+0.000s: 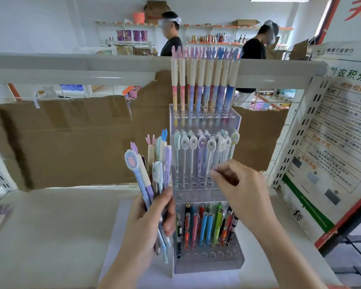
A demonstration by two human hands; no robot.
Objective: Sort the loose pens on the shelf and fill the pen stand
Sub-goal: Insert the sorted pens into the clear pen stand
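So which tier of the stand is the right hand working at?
The middle tier, the one with flat cartoon-topped pens. The right hand pinches at a pen there; the top tier holds antler-capped pens, the bottom tier plain coloured ones.

left hand [152, 222] raised with fingers curled in a grip, right hand [241, 190] reached forward, thumb and forefinger pinched together

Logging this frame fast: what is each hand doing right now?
Left hand: gripping a bunch of loose pens.
Right hand: fingers pinched at a pen in the pen stand's middle tier; whether it actually holds it cannot be told.
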